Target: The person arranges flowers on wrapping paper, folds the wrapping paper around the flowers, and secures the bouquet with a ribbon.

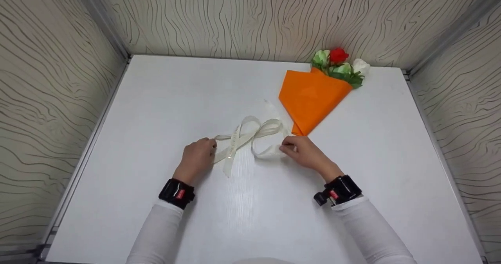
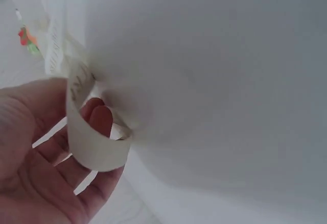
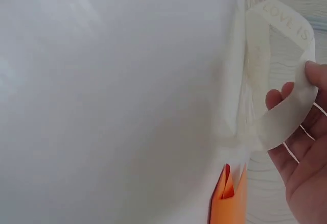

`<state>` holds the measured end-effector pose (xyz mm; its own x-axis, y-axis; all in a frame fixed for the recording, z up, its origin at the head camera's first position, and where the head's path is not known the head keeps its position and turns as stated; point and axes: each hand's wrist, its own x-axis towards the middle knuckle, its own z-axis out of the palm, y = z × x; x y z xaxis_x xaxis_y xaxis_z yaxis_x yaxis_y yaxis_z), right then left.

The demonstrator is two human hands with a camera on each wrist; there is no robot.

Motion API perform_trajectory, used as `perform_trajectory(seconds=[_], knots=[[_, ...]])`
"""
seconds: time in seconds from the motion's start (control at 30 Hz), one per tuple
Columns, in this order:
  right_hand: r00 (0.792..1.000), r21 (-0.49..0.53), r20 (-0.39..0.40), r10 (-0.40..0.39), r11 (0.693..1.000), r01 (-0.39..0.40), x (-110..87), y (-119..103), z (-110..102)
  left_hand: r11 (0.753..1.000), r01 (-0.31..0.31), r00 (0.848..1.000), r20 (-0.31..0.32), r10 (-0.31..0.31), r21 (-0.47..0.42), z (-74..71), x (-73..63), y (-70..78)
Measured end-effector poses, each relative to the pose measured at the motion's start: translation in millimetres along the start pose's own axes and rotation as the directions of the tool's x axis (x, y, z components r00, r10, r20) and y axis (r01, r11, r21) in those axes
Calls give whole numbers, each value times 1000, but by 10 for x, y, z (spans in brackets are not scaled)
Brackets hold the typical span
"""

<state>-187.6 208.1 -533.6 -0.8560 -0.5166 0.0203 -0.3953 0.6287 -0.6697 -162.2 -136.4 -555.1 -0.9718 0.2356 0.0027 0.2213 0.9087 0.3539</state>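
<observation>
Left hand (image 1: 197,156): your fingers curl round the ribbon (image 1: 246,138).
Right hand (image 1: 305,152): you pinch a loop of it.
Ribbon: between your hands on the worktop (image 1: 156,99), near the bouquet (image 1: 315,94)'s narrow end.
Handling: draw both sides gently and evenly, band flat, lest the loops twist or collapse.
Right wrist view: shows you lettering (image 3: 286,20) on the right-hand loop, unreadable from the head.

White tabletop (image 1: 156,92). Near dial centre: cream lettered ribbon (image 1: 234,140), loosely looped, one tail (image 1: 227,169) toward seven o'clock. At one o'clock: orange-wrapped bouquet (image 1: 313,97), lying flat, blooms (image 1: 339,55) outward, narrow end (image 1: 300,130) near ribbon.
</observation>
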Motion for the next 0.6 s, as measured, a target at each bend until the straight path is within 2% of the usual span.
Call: perform_trajectory(seconds=[0.13, 0.37, 0.47, 0.6], knots=[[995, 69, -61, 78, 995, -74, -123, 58, -194, 997, 72, 997, 18, -72, -13, -95, -52, -217], [971, 10, -141, 193, 981, -194, -357, 268, -593, 988, 152, 987, -58, -150, 31, -259, -143, -708], [948, -13, -182, 260, 964, -267, -473, 433, -786, 983, 180, 980, -90, -176, 32, -323, -188, -873], [900, -33, -253, 355, 926, -375, -615, 662, -998, 975, 220, 967, -143, -212, 43, -387, -234, -1008]])
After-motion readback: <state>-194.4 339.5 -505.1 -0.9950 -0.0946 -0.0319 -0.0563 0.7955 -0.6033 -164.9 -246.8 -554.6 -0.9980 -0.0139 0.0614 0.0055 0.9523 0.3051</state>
